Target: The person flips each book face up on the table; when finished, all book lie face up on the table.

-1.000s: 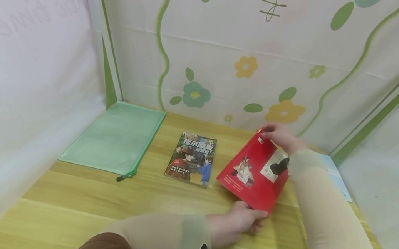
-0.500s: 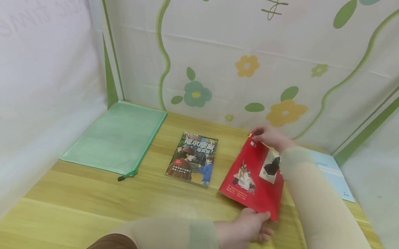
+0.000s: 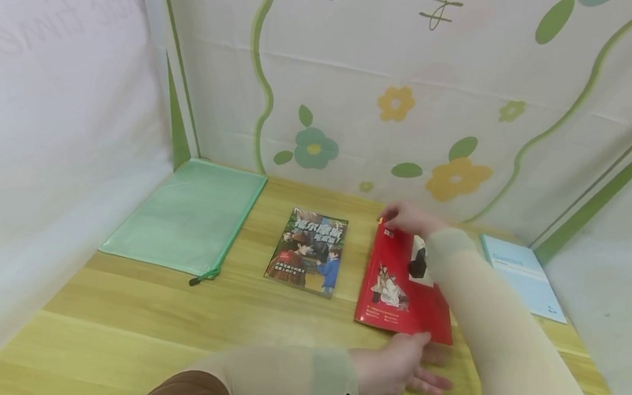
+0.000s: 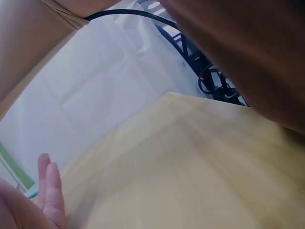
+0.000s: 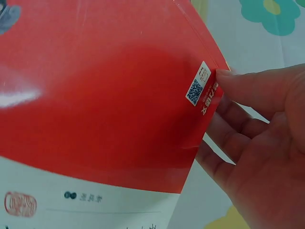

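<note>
Light wooden table [image 3: 136, 326], floral fabric backdrop [image 3: 411, 88], white side curtains [image 3: 52, 112]

1. Left hand [image 3: 400, 368]: low near the body, fingers straight and spread, palm down.
2. Right hand [image 3: 410, 219]: arm stretched forward, thumb and fingers pinched together.

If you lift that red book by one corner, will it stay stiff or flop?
Probably flop a bit: the red book looks thin and its cover curves where the right hand pinches its corner. The glossy cover may feel slippery. It seems light.
</note>
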`<state>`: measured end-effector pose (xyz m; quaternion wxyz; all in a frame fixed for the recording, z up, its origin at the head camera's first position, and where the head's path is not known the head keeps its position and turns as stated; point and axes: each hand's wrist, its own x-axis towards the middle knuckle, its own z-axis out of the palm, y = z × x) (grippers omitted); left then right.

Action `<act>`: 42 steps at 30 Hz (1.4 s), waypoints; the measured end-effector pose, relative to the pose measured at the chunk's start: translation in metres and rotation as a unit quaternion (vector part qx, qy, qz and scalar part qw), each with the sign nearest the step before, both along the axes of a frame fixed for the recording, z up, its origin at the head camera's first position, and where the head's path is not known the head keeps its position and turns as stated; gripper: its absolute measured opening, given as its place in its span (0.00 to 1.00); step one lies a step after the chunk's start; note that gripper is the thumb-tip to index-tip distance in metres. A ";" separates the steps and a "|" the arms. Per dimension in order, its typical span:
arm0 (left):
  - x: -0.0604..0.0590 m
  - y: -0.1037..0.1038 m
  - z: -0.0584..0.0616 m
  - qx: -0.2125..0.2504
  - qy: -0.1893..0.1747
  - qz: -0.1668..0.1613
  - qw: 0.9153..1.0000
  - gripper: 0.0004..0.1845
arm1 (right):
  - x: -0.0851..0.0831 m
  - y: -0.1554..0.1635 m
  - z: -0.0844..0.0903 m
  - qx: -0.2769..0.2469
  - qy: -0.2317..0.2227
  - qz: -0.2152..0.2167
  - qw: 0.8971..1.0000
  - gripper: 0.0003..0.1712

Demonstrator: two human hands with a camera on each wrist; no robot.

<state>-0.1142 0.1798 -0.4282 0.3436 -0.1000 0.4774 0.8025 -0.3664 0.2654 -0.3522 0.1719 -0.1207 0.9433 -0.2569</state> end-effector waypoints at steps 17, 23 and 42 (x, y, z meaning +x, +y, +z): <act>-0.012 0.008 0.004 0.025 -0.028 -0.101 0.994 0.16 | -0.010 -0.009 -0.018 0.019 -0.014 0.034 0.999 0.19; -0.015 0.000 0.005 0.017 -0.020 -0.120 0.992 0.15 | -0.005 -0.006 -0.020 0.025 -0.056 0.013 0.998 0.19; -0.049 -0.077 0.032 -0.023 0.228 -0.295 0.928 0.18 | 0.023 0.010 0.003 -0.069 -0.019 -0.003 0.997 0.37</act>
